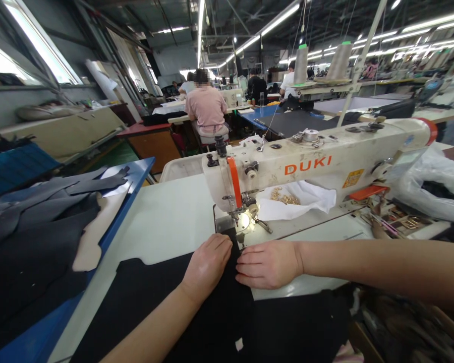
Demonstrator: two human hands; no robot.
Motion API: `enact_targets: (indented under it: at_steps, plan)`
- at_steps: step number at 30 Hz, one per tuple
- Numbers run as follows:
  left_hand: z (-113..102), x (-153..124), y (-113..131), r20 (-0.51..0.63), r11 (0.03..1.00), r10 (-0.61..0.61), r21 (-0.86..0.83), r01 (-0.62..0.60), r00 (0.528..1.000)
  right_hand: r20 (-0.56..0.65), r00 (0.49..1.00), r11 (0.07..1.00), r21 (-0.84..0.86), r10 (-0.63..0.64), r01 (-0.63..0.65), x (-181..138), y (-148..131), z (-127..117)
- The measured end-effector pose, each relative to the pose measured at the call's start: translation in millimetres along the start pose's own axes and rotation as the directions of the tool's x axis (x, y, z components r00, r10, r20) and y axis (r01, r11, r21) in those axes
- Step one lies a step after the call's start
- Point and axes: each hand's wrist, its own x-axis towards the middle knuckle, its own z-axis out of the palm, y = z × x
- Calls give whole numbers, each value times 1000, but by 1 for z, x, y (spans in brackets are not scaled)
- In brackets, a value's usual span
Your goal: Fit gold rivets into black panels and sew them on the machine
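A black fabric piece (155,297) lies on the pale sewing table (174,217), its far edge under the presser foot (245,218) of a white sewing machine (318,161). My left hand (208,262) rests flat on the fabric just in front of the needle, fingers together and stretched forward. My right hand (268,263) lies flat beside it on the right, fingers pointing left and pressing the fabric's edge. Neither hand grips anything.
A stack of dark cut fabric pieces (34,237) sits on a blue table at the left. A white cloth with gold chain (298,197) lies under the machine arm. Tools and a plastic bag (435,181) are at the right. A person in pink (206,108) sits ahead.
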Motion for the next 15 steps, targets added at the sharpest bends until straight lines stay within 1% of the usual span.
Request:
enact_targets:
  at_steps: [3,5,7,10,12,15]
  plan:
    - [0,0,-1,6,1000,0,-5,0,1000,-20,1000,1000,-6,20,-21,3,-2,5]
    - [0,0,-1,12,1000,5,-8,-5,1000,28,994,995,-3,102,-102,6,-7,6]
    - [-1,0,-1,14,1000,16,-6,-16,1000,110,969,975,9,221,-223,8,-13,5]
    - [-2,0,-1,12,999,30,11,-31,999,209,907,922,50,367,-384,11,-23,2]
    - [-2,0,-2,15,999,39,17,-39,999,237,881,895,85,409,-438,11,-27,1]
    - [-2,1,-2,13,998,60,31,-61,998,248,874,881,127,417,-456,10,-29,1]
